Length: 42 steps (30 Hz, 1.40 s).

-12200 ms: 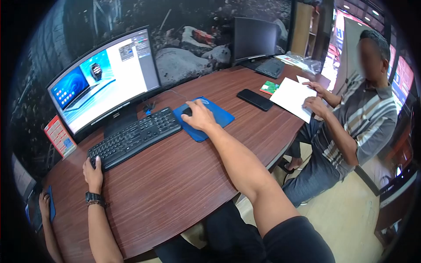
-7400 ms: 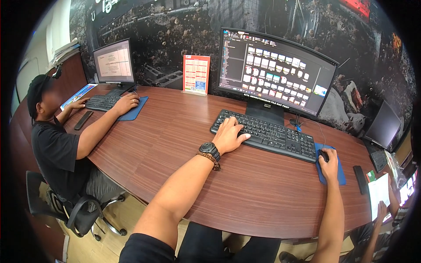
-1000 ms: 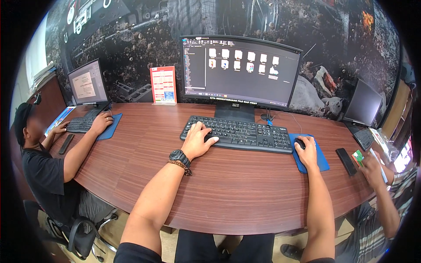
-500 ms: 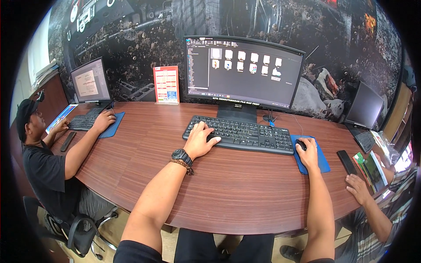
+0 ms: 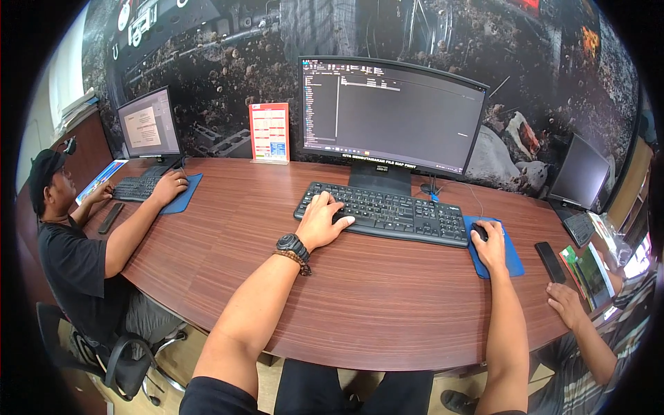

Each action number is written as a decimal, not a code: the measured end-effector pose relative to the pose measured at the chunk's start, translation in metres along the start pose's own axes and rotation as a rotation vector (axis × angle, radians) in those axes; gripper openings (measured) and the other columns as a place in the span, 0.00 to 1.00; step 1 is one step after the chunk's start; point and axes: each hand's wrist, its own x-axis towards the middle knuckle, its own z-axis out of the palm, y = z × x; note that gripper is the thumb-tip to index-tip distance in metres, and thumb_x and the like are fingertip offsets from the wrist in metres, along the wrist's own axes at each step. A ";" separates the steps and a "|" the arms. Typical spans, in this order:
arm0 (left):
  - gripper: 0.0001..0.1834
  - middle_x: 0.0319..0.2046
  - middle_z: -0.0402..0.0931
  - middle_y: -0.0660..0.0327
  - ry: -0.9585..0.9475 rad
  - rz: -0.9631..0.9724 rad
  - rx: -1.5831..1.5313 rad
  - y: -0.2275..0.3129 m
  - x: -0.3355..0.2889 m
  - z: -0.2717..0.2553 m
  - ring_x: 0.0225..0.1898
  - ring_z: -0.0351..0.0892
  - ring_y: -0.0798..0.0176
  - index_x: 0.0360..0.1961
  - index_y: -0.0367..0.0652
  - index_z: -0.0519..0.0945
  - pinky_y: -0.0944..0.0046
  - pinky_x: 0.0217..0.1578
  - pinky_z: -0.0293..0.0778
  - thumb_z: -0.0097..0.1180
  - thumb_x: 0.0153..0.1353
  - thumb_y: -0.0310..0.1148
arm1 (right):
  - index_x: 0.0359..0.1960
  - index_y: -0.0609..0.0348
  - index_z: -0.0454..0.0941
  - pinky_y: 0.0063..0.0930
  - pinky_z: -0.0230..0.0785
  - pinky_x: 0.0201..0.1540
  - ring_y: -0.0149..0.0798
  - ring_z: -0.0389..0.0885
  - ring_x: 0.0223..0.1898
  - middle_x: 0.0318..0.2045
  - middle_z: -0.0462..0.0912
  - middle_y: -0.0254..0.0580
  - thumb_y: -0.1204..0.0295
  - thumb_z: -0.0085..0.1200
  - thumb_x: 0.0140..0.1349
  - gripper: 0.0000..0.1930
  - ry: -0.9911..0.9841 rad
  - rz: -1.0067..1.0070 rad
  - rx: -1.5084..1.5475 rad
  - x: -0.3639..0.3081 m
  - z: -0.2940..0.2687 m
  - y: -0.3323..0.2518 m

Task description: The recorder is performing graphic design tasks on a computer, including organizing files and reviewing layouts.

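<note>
3 monitors (image 5: 398,114) | 3 keyboards (image 5: 391,213) | 2 mousepads (image 5: 513,259) | 1 wristwatch (image 5: 290,243)

Keyboard (image 5: 395,214): matt plastic; desk (image 5: 387,297): smooth wood grain, slight sheen; mouse pad (image 5: 514,260): matt, cloth-like.

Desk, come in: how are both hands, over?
Left fingers on black keyboard. Right fingers on black mouse, blue pad beneath. Monitor lit. Dark phone right of pad, apart.

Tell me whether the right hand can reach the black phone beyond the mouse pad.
Probably yes: the right hand rests on the mouse, but only pad and desk separate it from the phone.
</note>
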 end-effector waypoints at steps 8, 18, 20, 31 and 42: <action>0.27 0.45 0.72 0.51 -0.004 0.003 0.003 0.001 0.001 -0.002 0.51 0.71 0.48 0.51 0.32 0.82 0.53 0.55 0.69 0.65 0.61 0.46 | 0.50 0.56 0.82 0.42 0.69 0.58 0.54 0.76 0.53 0.49 0.75 0.51 0.65 0.62 0.57 0.19 0.000 -0.010 -0.030 0.000 0.000 0.003; 0.28 0.43 0.71 0.54 0.007 0.008 -0.006 -0.001 0.001 0.001 0.50 0.69 0.51 0.50 0.33 0.83 0.54 0.55 0.69 0.64 0.61 0.48 | 0.49 0.58 0.82 0.42 0.69 0.58 0.54 0.76 0.53 0.49 0.76 0.52 0.66 0.62 0.57 0.18 0.002 -0.013 -0.025 0.000 0.001 0.002; 0.28 0.43 0.71 0.54 0.005 0.002 -0.010 0.000 0.001 0.000 0.50 0.69 0.51 0.50 0.33 0.83 0.54 0.54 0.69 0.65 0.61 0.48 | 0.49 0.59 0.83 0.42 0.68 0.58 0.54 0.76 0.53 0.49 0.76 0.53 0.66 0.61 0.57 0.19 -0.006 -0.009 -0.011 0.000 0.000 -0.001; 0.28 0.44 0.71 0.52 -0.013 -0.011 -0.003 0.003 -0.001 -0.004 0.51 0.71 0.50 0.52 0.32 0.82 0.54 0.55 0.69 0.65 0.61 0.47 | 0.48 0.59 0.83 0.43 0.68 0.58 0.55 0.75 0.54 0.49 0.76 0.53 0.66 0.61 0.57 0.18 -0.006 0.002 -0.018 -0.002 -0.003 -0.008; 0.28 0.45 0.72 0.53 0.000 0.002 -0.007 0.002 0.001 -0.003 0.51 0.71 0.49 0.52 0.32 0.82 0.54 0.55 0.69 0.65 0.60 0.46 | 0.48 0.60 0.82 0.43 0.69 0.58 0.55 0.75 0.54 0.50 0.76 0.54 0.67 0.61 0.56 0.18 -0.001 0.001 0.020 0.001 0.000 -0.001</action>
